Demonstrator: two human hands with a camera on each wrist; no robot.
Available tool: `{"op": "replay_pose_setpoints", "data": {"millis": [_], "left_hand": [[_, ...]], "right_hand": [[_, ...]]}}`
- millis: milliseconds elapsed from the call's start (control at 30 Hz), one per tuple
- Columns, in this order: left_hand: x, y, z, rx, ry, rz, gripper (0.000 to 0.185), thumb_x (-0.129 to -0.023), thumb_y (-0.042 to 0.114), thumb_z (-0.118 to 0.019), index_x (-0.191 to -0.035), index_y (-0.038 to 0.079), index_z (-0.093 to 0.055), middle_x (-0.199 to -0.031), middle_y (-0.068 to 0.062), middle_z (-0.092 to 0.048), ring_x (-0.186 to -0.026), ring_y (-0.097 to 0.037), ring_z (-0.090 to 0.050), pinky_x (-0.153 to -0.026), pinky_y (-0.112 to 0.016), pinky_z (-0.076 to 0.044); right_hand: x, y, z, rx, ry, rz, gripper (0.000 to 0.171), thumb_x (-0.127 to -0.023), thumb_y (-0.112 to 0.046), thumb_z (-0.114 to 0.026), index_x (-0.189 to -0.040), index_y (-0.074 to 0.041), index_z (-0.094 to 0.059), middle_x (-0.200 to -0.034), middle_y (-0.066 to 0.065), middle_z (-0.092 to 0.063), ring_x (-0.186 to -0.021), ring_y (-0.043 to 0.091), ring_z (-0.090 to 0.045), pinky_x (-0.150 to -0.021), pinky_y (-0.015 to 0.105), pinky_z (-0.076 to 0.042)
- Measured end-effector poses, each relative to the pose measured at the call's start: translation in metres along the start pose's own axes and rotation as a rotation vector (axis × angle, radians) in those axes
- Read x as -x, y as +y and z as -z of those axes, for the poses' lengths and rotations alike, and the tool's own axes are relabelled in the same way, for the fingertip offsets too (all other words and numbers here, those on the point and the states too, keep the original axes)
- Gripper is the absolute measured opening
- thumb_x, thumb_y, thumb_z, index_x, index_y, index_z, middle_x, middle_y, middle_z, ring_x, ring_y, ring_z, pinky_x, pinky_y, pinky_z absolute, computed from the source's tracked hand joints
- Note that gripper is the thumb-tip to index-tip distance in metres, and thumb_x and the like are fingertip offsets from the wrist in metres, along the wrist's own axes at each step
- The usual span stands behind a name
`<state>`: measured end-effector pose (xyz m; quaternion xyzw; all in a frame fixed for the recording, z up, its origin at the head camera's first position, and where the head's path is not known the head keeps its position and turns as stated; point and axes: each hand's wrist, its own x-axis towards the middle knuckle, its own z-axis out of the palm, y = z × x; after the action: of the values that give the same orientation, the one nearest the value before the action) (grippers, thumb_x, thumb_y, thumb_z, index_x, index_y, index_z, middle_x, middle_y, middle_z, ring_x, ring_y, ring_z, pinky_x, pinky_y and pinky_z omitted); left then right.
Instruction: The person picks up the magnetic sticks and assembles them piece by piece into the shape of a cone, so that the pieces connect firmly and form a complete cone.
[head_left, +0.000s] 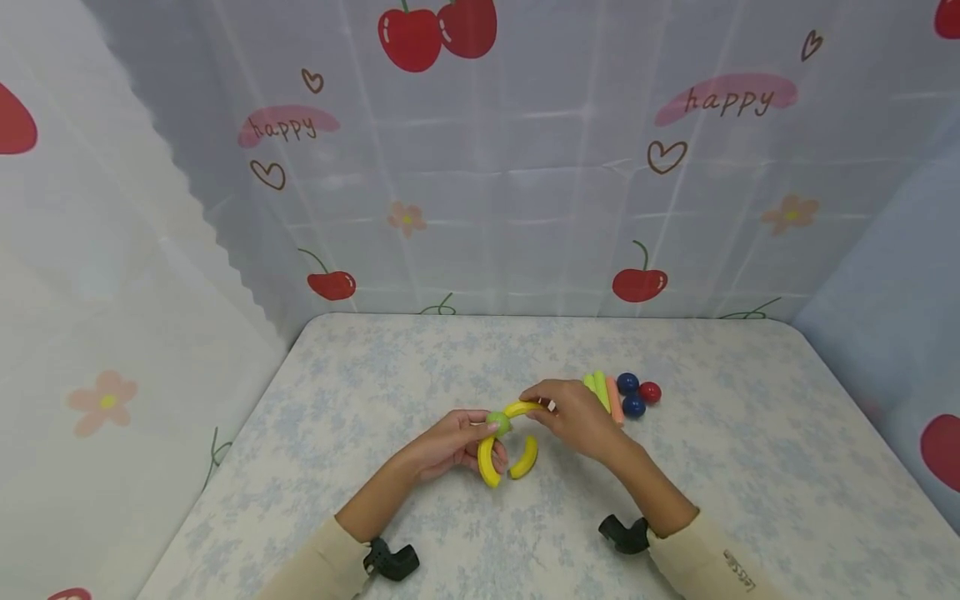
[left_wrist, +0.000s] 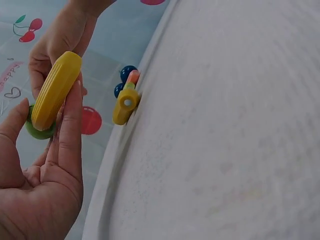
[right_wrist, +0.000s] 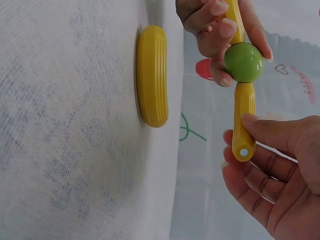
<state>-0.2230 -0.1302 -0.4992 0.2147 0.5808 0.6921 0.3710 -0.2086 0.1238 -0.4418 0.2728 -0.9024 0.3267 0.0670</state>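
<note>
My left hand pinches a glossy green ball between thumb and fingers, above the table. A curved, ribbed yellow rod extends from the ball towards me, lying across the left fingers. On the ball's other side, a second curved yellow rod meets it end-on. My right hand pinches that second rod between thumb and fingertips, near its free end, which bears a round silvery spot. A third curved yellow rod lies on the table just below the hands.
Behind my right hand lie straight yellow-green rods and an orange rod, side by side. Two dark blue balls and a red ball sit beside them. Printed curtains enclose the pale patterned table.
</note>
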Motion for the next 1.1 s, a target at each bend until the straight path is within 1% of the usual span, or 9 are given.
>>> {"op": "replay_pose_setpoints", "data": {"millis": [200,367,500,600,733,900,967,1033,1100], "left_hand": [[0.000,0.002,-0.004,-0.004,-0.030,0.005,0.051,-0.112,0.027,-0.042,-0.137,-0.016,-0.042,-0.092,-0.008,-0.074,-0.082,-0.021,-0.075,-0.072,-0.038,-0.061],[0.000,0.003,-0.006,0.002,-0.015,0.027,0.057,-0.112,0.035,-0.039,-0.138,-0.015,-0.043,-0.090,-0.009,-0.073,-0.079,-0.020,-0.074,-0.070,-0.037,-0.061],[0.000,0.003,-0.006,0.009,0.013,0.040,0.058,-0.111,0.037,-0.040,-0.139,-0.014,-0.044,-0.090,-0.009,-0.073,-0.078,-0.021,-0.075,-0.070,-0.038,-0.061],[-0.001,0.002,-0.004,0.014,0.043,0.051,0.057,-0.111,0.037,-0.041,-0.139,-0.013,-0.046,-0.090,-0.010,-0.073,-0.079,-0.022,-0.075,-0.071,-0.039,-0.061],[-0.001,0.003,-0.003,0.027,0.079,0.067,0.055,-0.110,0.037,-0.044,-0.138,-0.010,-0.049,-0.091,-0.011,-0.073,-0.079,-0.023,-0.075,-0.073,-0.041,-0.061],[0.000,0.004,-0.002,0.035,0.088,0.064,0.055,-0.110,0.036,-0.045,-0.139,-0.011,-0.048,-0.090,-0.012,-0.071,-0.080,-0.025,-0.076,-0.074,-0.042,-0.061],[0.000,0.004,-0.002,0.040,0.087,0.060,0.055,-0.110,0.036,-0.045,-0.139,-0.012,-0.047,-0.090,-0.011,-0.071,-0.080,-0.025,-0.076,-0.074,-0.042,-0.061],[0.000,0.004,-0.001,0.044,0.086,0.055,0.056,-0.110,0.036,-0.044,-0.139,-0.013,-0.045,-0.090,-0.010,-0.071,-0.080,-0.025,-0.076,-0.074,-0.042,-0.061],[0.000,0.004,0.000,0.044,0.082,0.046,0.057,-0.111,0.035,-0.043,-0.139,-0.014,-0.044,-0.090,-0.010,-0.071,-0.080,-0.025,-0.076,-0.074,-0.042,-0.061]], "right_hand": [[0.000,-0.004,-0.003,-0.014,-0.025,0.032,0.020,-0.088,-0.008,-0.079,-0.107,-0.010,-0.078,-0.097,-0.003,-0.074,-0.080,0.008,-0.061,-0.071,0.024,-0.054],[0.000,-0.006,-0.003,-0.010,-0.026,0.036,0.019,-0.088,-0.009,-0.080,-0.108,-0.010,-0.078,-0.097,-0.003,-0.074,-0.080,0.009,-0.062,-0.070,0.024,-0.054],[-0.001,-0.005,0.001,0.003,-0.032,0.010,0.021,-0.090,-0.013,-0.078,-0.112,-0.010,-0.077,-0.102,0.000,-0.075,-0.084,0.012,-0.064,-0.071,0.024,-0.054],[0.000,0.001,0.012,0.009,-0.011,-0.034,0.023,-0.092,-0.016,-0.077,-0.115,-0.011,-0.076,-0.107,0.002,-0.075,-0.088,0.014,-0.066,-0.073,0.027,-0.056],[0.004,0.017,0.033,0.011,0.052,-0.104,0.025,-0.093,-0.015,-0.076,-0.117,-0.009,-0.075,-0.109,0.004,-0.074,-0.090,0.018,-0.066,-0.072,0.032,-0.058],[0.012,0.043,0.064,0.032,0.100,-0.181,0.028,-0.095,-0.015,-0.074,-0.121,-0.005,-0.073,-0.109,0.009,-0.073,-0.093,0.026,-0.066,-0.075,0.041,-0.059],[0.015,0.053,0.074,0.060,0.108,-0.206,0.029,-0.096,-0.014,-0.073,-0.122,-0.002,-0.072,-0.110,0.013,-0.073,-0.097,0.030,-0.066,-0.078,0.046,-0.058],[0.019,0.063,0.084,0.107,0.101,-0.255,0.031,-0.095,-0.013,-0.072,-0.124,-0.001,-0.070,-0.112,0.016,-0.072,-0.100,0.033,-0.065,-0.080,0.049,-0.057],[0.023,0.070,0.092,0.177,0.073,-0.341,0.035,-0.094,-0.015,-0.074,-0.125,0.000,-0.069,-0.114,0.019,-0.071,-0.102,0.036,-0.064,-0.079,0.051,-0.056]]}}
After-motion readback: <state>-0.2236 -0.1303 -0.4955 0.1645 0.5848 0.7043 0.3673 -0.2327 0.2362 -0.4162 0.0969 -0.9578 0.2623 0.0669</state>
